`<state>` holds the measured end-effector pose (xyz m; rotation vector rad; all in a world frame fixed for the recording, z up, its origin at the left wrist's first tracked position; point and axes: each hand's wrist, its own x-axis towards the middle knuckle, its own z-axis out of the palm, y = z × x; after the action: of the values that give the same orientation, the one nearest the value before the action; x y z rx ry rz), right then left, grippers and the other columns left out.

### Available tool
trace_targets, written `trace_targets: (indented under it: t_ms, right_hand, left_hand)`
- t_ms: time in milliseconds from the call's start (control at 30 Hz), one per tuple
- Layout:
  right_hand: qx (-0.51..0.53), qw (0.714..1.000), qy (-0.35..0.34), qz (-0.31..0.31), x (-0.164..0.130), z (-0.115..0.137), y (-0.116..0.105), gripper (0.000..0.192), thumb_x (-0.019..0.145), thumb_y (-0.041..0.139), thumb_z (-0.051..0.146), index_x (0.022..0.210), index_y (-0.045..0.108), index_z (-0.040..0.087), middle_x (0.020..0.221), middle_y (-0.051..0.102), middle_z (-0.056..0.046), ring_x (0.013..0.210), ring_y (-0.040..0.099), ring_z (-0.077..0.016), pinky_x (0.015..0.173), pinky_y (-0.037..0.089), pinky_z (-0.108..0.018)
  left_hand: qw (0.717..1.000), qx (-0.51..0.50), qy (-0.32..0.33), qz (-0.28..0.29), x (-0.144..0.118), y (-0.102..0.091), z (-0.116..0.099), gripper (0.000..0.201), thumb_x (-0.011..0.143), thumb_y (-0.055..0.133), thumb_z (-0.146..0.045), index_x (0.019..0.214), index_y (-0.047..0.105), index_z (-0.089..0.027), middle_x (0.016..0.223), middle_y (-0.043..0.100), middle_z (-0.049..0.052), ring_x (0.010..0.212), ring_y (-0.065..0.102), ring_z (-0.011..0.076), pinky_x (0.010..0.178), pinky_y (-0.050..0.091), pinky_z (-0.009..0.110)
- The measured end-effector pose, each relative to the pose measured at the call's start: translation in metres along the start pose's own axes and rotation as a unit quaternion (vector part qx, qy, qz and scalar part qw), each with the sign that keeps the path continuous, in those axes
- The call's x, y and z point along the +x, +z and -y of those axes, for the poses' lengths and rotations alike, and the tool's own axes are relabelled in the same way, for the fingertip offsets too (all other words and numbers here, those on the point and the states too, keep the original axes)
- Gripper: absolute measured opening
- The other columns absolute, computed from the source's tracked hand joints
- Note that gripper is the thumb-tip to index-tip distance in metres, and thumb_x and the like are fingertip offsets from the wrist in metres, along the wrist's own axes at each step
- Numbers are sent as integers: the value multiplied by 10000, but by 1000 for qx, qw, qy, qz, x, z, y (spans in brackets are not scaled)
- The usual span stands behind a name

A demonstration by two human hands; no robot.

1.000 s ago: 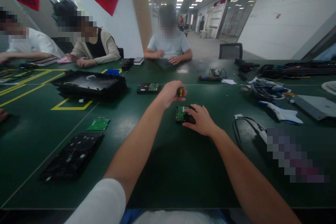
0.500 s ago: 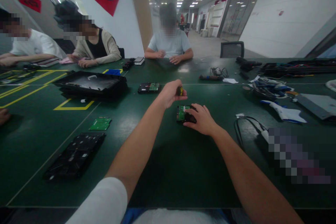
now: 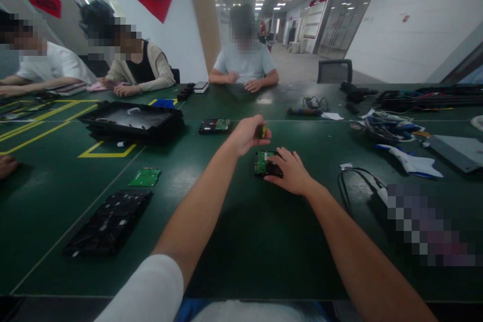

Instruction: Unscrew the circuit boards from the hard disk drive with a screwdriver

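A hard drive (image 3: 261,165) with a green circuit board on its upper side lies on the dark green table in front of me. My right hand (image 3: 290,175) grips it from the right, thumb at the near edge and fingers over the top. Above its far side, my left hand (image 3: 245,137) is closed round the black and yellow handle of what looks like a screwdriver (image 3: 262,132). The tool's shaft and tip cannot be made out. Beyond my left wrist lies another hard drive (image 3: 211,126), also with a green board.
At left are a loose green circuit board (image 3: 145,177), black drive casings (image 3: 109,221) and stacked black trays (image 3: 132,121). On the right lie a glove (image 3: 411,162), a cable bundle (image 3: 390,126) and a grey metal box (image 3: 458,151). Several people sit round the table.
The view has shifted very slightly. My left hand has turned a little with the handle in it; my right hand stays on the hard drive.
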<state>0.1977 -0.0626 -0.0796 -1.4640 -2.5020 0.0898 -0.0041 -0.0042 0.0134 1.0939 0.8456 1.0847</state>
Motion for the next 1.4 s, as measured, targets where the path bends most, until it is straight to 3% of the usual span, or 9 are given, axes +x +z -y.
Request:
trace_targets:
  t_ms: [300, 433, 633, 933, 1200, 1400]
  right_hand:
    - [0, 1000, 0, 0, 0, -1, 1, 720, 882, 608, 707, 1466, 527, 294, 1632, 377, -160, 1538, 276, -395, 1222, 184, -656]
    - [4, 1000, -2, -4, -1, -1, 0, 716, 880, 612, 708, 1461, 533, 296, 1622, 391, -155, 1534, 285, -388, 1220, 191, -658]
    - [5, 1000, -5, 1, 0, -1, -2, 711, 870, 631, 701, 1441, 555, 284, 1618, 388, -168, 1529, 288, -402, 1212, 200, -668]
    - [2, 1000, -4, -4, 0, -1, 0, 711, 882, 616, 694, 1464, 537, 294, 1618, 387, -160, 1525, 296, -399, 1213, 210, -667]
    - [4, 1000, -9, -12, 0, -2, 2, 694, 878, 627, 691, 1441, 561, 290, 1604, 408, -166, 1515, 314, -403, 1207, 206, -675]
    - [6, 1000, -2, 1, 0, -1, -1, 712, 882, 613, 698, 1468, 537, 301, 1616, 397, -157, 1525, 298, -403, 1211, 203, -674]
  left_hand:
    - [997, 61, 24, -41, 0, -4, -3, 187, 795, 617, -324, 793, 698, -155, 812, 657, 79, 728, 620, 167, 597, 561, 261]
    - [1000, -10, -25, -10, -3, -7, -7, 159, 804, 620, -277, 840, 704, -147, 783, 642, 71, 732, 626, 159, 690, 594, 289]
    - [998, -56, -17, -22, -1, -5, -3, 93, 813, 601, -242, 773, 613, -159, 763, 666, 79, 750, 670, 177, 765, 619, 354]
    - [996, 33, 45, -64, 3, -9, -1, 171, 818, 622, -305, 778, 674, -147, 750, 638, 78, 744, 624, 180, 676, 610, 326]
    - [999, -35, 3, -33, 1, -4, -1, 131, 806, 618, -282, 813, 632, -152, 830, 700, 91, 788, 685, 186, 708, 603, 322]
    - [995, 55, 43, -69, 3, -5, 0, 197, 804, 600, -328, 770, 694, -158, 814, 683, 92, 729, 627, 169, 499, 480, 213]
